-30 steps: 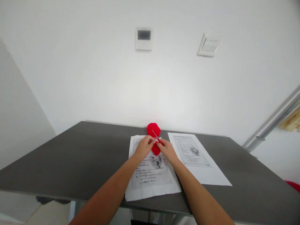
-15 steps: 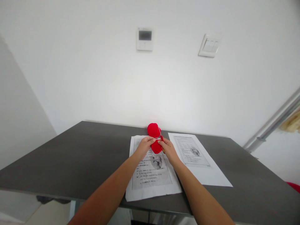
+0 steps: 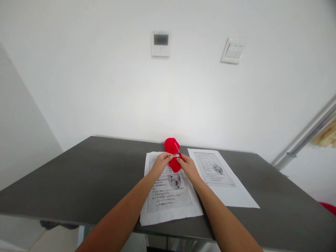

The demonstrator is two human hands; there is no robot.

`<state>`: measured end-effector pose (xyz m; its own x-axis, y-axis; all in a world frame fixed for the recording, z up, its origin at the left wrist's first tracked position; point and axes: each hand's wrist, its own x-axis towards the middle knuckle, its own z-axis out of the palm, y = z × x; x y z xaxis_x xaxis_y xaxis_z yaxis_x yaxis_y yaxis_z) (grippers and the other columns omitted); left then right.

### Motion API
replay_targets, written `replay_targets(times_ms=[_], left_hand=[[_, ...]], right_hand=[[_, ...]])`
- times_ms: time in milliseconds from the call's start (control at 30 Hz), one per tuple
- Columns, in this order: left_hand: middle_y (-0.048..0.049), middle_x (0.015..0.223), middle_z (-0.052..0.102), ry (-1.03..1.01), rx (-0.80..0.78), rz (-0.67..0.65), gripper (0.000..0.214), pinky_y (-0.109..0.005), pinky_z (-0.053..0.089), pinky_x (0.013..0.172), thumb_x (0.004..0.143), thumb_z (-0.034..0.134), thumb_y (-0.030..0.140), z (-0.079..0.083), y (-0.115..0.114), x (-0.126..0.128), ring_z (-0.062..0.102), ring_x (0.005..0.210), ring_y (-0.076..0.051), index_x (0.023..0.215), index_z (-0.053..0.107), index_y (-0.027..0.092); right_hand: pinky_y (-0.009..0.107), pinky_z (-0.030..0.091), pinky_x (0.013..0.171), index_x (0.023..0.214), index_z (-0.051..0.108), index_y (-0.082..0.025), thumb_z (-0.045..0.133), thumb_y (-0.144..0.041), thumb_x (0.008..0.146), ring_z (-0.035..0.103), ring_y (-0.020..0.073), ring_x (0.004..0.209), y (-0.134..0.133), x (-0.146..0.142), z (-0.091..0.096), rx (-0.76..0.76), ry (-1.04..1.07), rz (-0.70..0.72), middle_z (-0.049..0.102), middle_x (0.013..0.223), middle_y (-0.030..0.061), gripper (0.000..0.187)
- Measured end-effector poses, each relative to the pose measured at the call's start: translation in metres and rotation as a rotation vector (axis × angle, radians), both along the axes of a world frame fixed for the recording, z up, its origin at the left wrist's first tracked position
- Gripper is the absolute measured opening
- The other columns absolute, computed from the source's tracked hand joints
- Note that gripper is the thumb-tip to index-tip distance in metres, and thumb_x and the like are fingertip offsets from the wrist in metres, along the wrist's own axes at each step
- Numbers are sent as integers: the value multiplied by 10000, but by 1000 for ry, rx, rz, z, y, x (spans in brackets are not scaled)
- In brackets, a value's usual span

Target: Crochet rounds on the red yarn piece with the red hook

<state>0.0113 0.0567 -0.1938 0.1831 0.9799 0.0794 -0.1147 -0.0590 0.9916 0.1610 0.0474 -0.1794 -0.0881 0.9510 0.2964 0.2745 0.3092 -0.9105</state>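
Note:
My left hand point(image 3: 163, 161) is closed, thumb and fingertips pinching near the middle of a bright red, rounded soft-looking bundle point(image 3: 172, 145). A narrow whitish strip shows at its waist, between an upper and a lower lobe. My right hand point(image 3: 187, 163) is closed round small red-handled scissors point(image 3: 180, 154), whose thin metal blades spread apart over the red bundle. Its thumb also rests by the bundle's lower lobe. Both hands are just above a printed sheet point(image 3: 170, 206); what exactly lies between the fingertips is too small to make out.
A second printed sheet point(image 3: 236, 196) lies to the right on the dark grey table point(image 3: 91, 182). The table's far edge meets a white wall carrying a panel with a screen point(image 3: 160, 43) and a light switch point(image 3: 233, 51). A grey metal pole point(image 3: 301, 147) slants at the right.
The scissors have turned in my right hand, and their upper blade tip now points further left, with the blades visibly apart. My left hand keeps its pinch in nearly the same place.

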Motion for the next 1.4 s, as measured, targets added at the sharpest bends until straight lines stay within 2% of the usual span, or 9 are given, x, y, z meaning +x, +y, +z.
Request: replay_targets(times_ms=[367,600,733,900,1033,1233,1400], left_hand=[[-93,1172,631,189,113,59,328,-424,554,844,924,591,352,-2,3,-3,638,992,-212,1185,596,154],[-65,1044,660,333,216,124,257,-377,560,785,925,592,343,-2,-1,-1,647,883,-175,1082,626,142],[-59,1012,663,442,294,166,235,-376,554,793,931,582,347,2,-7,-2,643,875,-170,1038,635,145],[-72,1071,657,606,384,160,251,-398,548,828,932,577,352,7,-12,-6,640,929,-185,1075,632,153],[-70,1065,659,711,435,163,243,-402,543,837,934,575,351,11,-15,-6,638,932,-186,1063,635,154],[-63,1027,666,825,459,185,222,-402,542,842,939,567,340,15,-18,-4,641,921,-182,1028,640,150],[-76,1091,658,931,448,169,249,-417,543,858,936,572,340,19,-20,-3,641,964,-195,1088,631,152]], right_hand=[[280,420,626,694,625,-179,486,-369,764,531,172,631,0,0,0,20,-59,-16,595,640,-1,245],[275,404,615,677,602,-194,471,-347,777,520,171,617,-1,0,-2,53,-140,-34,599,634,-3,225],[270,352,595,625,534,-216,455,-327,774,488,167,592,-4,0,0,75,-225,-52,555,597,-11,202],[268,264,562,570,424,-228,493,-289,757,439,156,552,-8,-1,2,88,-352,-82,470,535,-26,209],[270,249,564,577,390,-229,477,-270,771,438,158,560,-10,-2,4,88,-428,-93,463,545,-20,217],[264,246,558,587,401,-226,476,-247,794,433,154,564,-10,-2,5,87,-507,-103,481,552,-16,221],[261,232,559,594,441,-217,494,-220,807,442,155,578,-11,-3,5,79,-557,-116,523,576,-4,220]])
